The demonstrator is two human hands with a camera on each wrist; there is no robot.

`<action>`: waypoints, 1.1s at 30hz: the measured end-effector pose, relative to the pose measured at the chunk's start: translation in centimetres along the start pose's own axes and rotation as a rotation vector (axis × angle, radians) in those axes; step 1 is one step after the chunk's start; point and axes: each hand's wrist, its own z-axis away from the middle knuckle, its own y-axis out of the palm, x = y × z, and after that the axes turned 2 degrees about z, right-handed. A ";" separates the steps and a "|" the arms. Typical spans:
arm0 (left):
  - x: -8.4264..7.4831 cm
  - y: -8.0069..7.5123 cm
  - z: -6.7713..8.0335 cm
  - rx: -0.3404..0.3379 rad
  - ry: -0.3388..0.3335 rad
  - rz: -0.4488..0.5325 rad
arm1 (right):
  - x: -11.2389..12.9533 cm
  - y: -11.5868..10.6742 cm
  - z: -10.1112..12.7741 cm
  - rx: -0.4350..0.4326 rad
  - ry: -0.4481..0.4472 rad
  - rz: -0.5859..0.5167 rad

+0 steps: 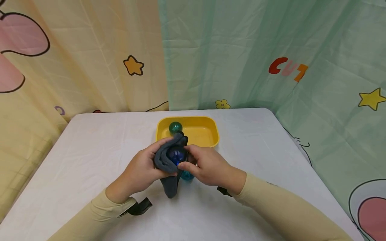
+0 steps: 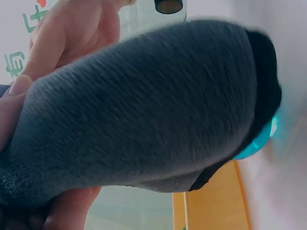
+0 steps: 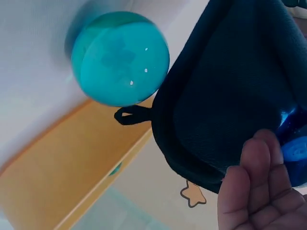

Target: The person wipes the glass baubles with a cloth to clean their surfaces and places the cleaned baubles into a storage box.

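A dark blue glossy ball (image 1: 177, 154) sits in the folds of a dark grey cloth (image 1: 170, 187), held up over the table. My left hand (image 1: 140, 169) grips the cloth from the left, wrapping it part way round the ball. With thumb and fingers, my right hand (image 1: 208, 164) pinches the ball's right side. In the right wrist view the cloth (image 3: 225, 96) has a black edge and a small hanging loop (image 3: 133, 115). A teal ball (image 3: 122, 60) rests on the table beyond it, partly hidden by the hands in the head view.
A yellow tray (image 1: 199, 134) stands on the white-covered table (image 1: 256, 140), just beyond my hands. Inside it at the left lies a green ball (image 1: 175, 127). Printed curtains (image 1: 217, 50) hang behind the table and along its sides.
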 end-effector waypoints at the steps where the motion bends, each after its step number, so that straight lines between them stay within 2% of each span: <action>1: 0.1 0.0 0.0 -0.001 0.001 0.002 | 0.0 0.0 0.0 0.005 -0.005 0.007; 4: 0.2 0.0 0.0 -0.006 0.006 0.016 | 0.0 -0.2 0.0 0.013 -0.069 0.065; 7: 0.2 -0.1 0.1 -0.010 -0.004 0.020 | -0.1 -0.4 0.0 0.009 -0.149 0.178; 12: 0.0 -0.2 0.1 0.000 -0.030 0.025 | -0.5 -0.6 0.0 -0.097 -0.290 0.387; 15: 0.0 -0.2 0.0 0.003 -0.026 0.014 | -0.8 -0.7 0.0 -0.168 -0.364 0.437; 18: -0.1 -0.2 0.0 0.003 -0.013 -0.001 | -0.9 -0.7 0.0 -0.190 -0.391 0.445; 20: -0.1 -0.1 -0.1 0.003 -0.008 -0.011 | -0.8 -0.8 0.0 -0.173 -0.365 0.433; 22: -0.1 -0.1 -0.1 0.009 -0.005 -0.013 | -0.7 -0.9 0.1 -0.126 -0.304 0.372; 28: 0.0 0.0 0.0 0.031 -0.003 -0.006 | -0.3 -0.3 0.2 0.001 -0.031 0.026; 30: 0.1 0.1 0.1 0.030 -0.004 -0.008 | -0.3 -0.1 0.2 0.008 0.007 -0.020; 33: 0.1 0.1 0.1 0.012 0.006 -0.020 | -0.2 0.0 0.1 0.010 -0.003 -0.013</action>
